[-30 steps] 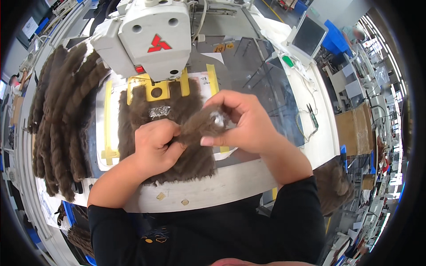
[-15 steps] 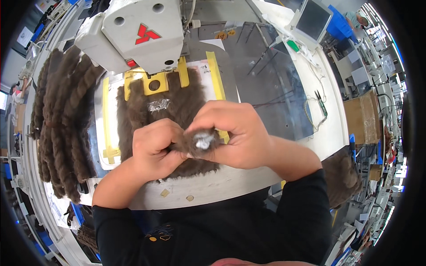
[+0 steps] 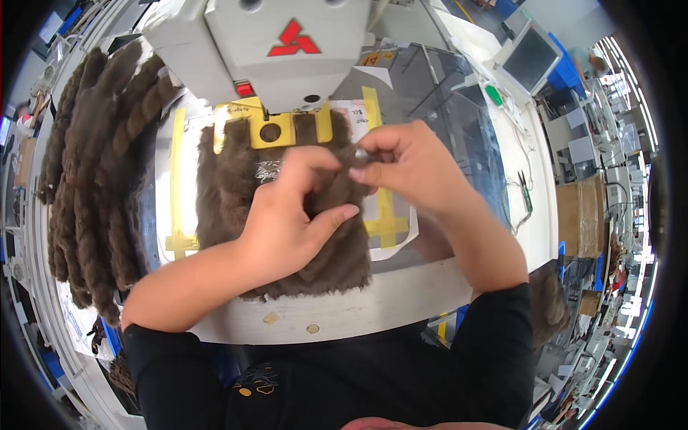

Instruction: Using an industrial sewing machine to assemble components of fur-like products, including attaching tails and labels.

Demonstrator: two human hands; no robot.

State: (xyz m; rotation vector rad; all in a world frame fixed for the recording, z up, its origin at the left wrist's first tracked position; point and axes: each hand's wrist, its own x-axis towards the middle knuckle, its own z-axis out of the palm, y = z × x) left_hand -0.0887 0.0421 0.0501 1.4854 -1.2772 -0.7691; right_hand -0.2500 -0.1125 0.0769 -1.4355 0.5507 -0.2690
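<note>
A brown fur piece [image 3: 330, 261] lies flat under the yellow clamp frame [image 3: 287, 131] of a white sewing machine [image 3: 215, 50]. My left hand [image 3: 290, 215] hovers over the fur, thumb and index finger spread with nothing between them. At the fur's upper right edge, my right hand [image 3: 416, 168] pinches a small greyish, shiny bit; blur hides what it is. A clear, shiny patch [image 3: 266, 170] on the fur shows beside my left hand, partly covered by it.
Long brown fur strips [image 3: 82, 193] hang in a bundle at the left. Yellow tape [image 3: 179, 179] borders the white template under the fur. To the right are green-handled snips [image 3: 527, 195] and a screen [image 3: 532, 57]. A cardboard box [image 3: 580, 215] stands beyond the table's right edge.
Both hands have parted from the bunched fur with its whitish patch that they held together. My left hand has opened; my right has moved up and right. The fur now lies flatter.
</note>
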